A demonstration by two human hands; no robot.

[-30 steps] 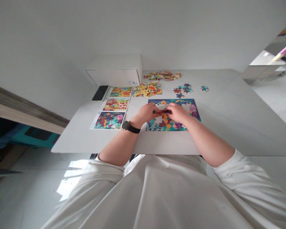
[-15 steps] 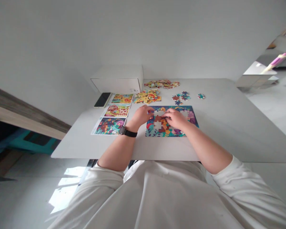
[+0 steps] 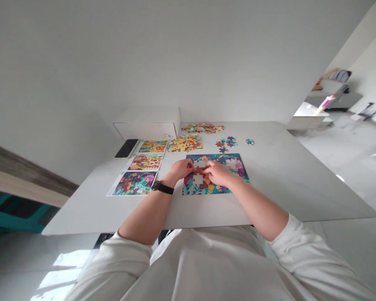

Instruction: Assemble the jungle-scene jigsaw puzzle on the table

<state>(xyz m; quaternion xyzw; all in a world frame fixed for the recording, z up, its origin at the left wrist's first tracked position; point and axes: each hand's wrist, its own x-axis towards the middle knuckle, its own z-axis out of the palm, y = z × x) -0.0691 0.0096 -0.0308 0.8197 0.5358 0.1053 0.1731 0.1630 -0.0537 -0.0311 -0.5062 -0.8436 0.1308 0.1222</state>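
A mostly filled jigsaw puzzle (image 3: pixel 210 190) in dark blue and bright colours lies flat in front of me, with pale gaps in its left half. A brown puzzle piece (image 3: pixel 199 170) sits between two of the gaps. On its left side, my left hand (image 3: pixel 181 168) has its fingers curled, the tips at the piece's edge. From the right, my right hand (image 3: pixel 217 172) pinches at the same piece with bent fingers, partly covering the puzzle's middle. A black watch is on my left wrist.
Loose blue and brown pieces (image 3: pixel 227 143) lie behind the puzzle, with a single piece (image 3: pixel 250 142) to their right. Yellow pieces (image 3: pixel 186 143) and a multicoloured pile (image 3: pixel 203 128) are farther left. A picture sheet (image 3: pixel 134 183), a phone (image 3: pixel 127 149) and a white box (image 3: pixel 146 130) stand left.
The view has shifted, so the table appears lower and farther left. My right hand has moved left over the puzzle, closer to my left hand and the brown piece.
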